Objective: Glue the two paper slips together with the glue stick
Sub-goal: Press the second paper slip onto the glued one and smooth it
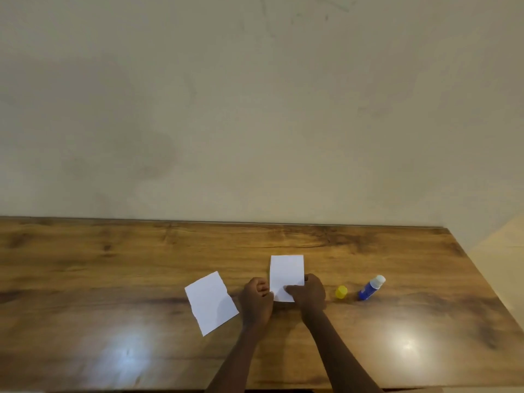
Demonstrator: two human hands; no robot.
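Note:
Two white paper slips lie on the wooden table point(113, 265). The left slip point(211, 303) rests flat and tilted, untouched. The right slip point(286, 272) stands lengthwise away from me. My right hand point(307, 293) grips its near right corner, thumb on top. My left hand point(256, 297) is curled at its near left edge and seems to pinch it. The blue glue stick point(371, 287) lies on its side to the right, uncapped, its white tip pointing away. Its yellow cap point(341, 292) sits between the stick and my right hand.
A plain beige wall point(255, 109) rises directly behind the table's far edge. The table's right edge runs diagonally past the glue stick. Bright light reflections show on the near tabletop.

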